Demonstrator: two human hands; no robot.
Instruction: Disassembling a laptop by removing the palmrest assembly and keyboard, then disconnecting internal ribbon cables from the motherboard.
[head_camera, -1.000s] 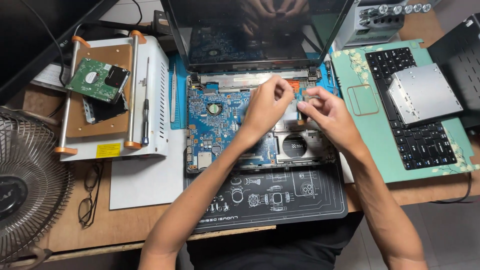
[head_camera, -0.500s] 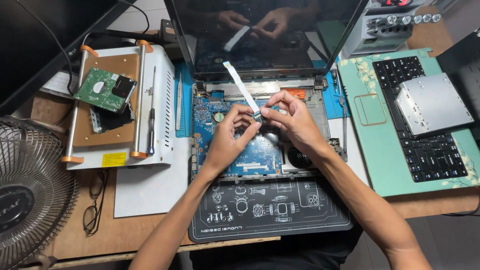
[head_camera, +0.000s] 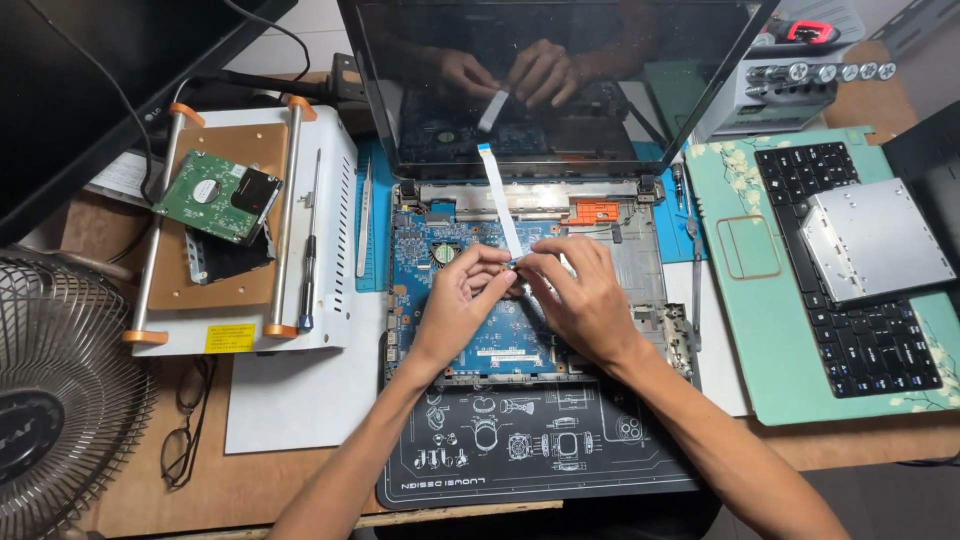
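Flanking the opened laptop (head_camera: 640, 250): a hard drive (head_camera: 215, 197) and a keyboard (head_camera: 850, 270).

The opened laptop (head_camera: 530, 290) sits mid-worktop (head_camera: 130, 500) with a mat (head_camera: 530, 450) before it. A hard drive (head_camera: 215, 195) lies on the stand (head_camera: 240, 230) to its left, a keyboard (head_camera: 850, 280) to its right, a fan (head_camera: 50, 400) far left.

A flat white ribbon cable (head_camera: 500, 198) with a blue tip stands up slantwise from the opened laptop's blue motherboard (head_camera: 490, 340) — its lower end pinched between fingertips of both hands, its free end leaning toward the dark screen (head_camera: 560, 80).
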